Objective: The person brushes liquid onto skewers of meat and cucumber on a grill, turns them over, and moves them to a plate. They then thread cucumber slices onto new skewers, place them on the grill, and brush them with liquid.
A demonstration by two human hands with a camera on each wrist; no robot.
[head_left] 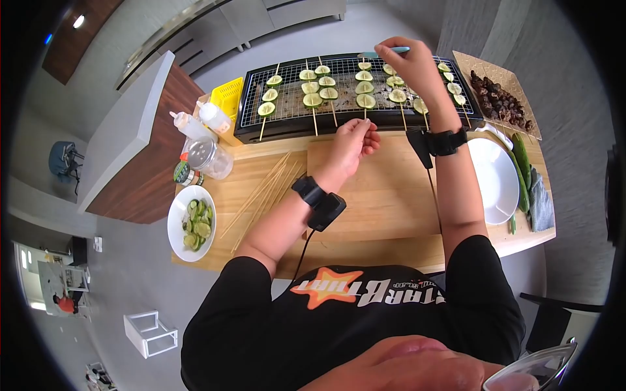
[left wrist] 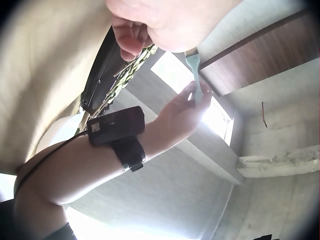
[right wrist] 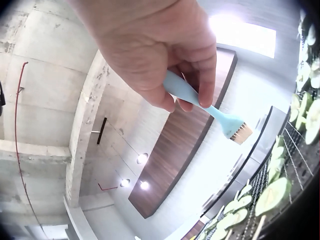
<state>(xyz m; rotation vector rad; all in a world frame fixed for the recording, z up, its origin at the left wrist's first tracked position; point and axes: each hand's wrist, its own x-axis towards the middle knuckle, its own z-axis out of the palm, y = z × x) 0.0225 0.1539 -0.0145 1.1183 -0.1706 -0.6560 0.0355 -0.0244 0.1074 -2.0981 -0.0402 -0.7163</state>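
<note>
My right hand [head_left: 412,65] holds a light blue basting brush [right wrist: 227,122] by its handle above the far side of the grill. Pale bristles at the brush's tip hang over the top of a skewer of cucumber slices [head_left: 365,101]. At the near edge of the grill, my left hand [head_left: 352,146] pinches the lower end of that same skewer between thumb and forefinger, the other fingers curled. More skewered cucumber slices [head_left: 312,100] lie in rows across the wire rack of the black grill [head_left: 287,124]. In the left wrist view the pinched tip is hidden behind the hand.
A cutting board [head_left: 385,195] lies before the grill. Left are bare bamboo skewers [head_left: 257,195], a white bowl [head_left: 175,225] of cucumber slices, a shaker jar [head_left: 218,163], squeeze bottles [head_left: 212,117] and a yellow basket [head_left: 228,98]. Right are meat skewers [head_left: 499,101], a white plate [head_left: 495,182] and whole cucumbers [head_left: 521,163].
</note>
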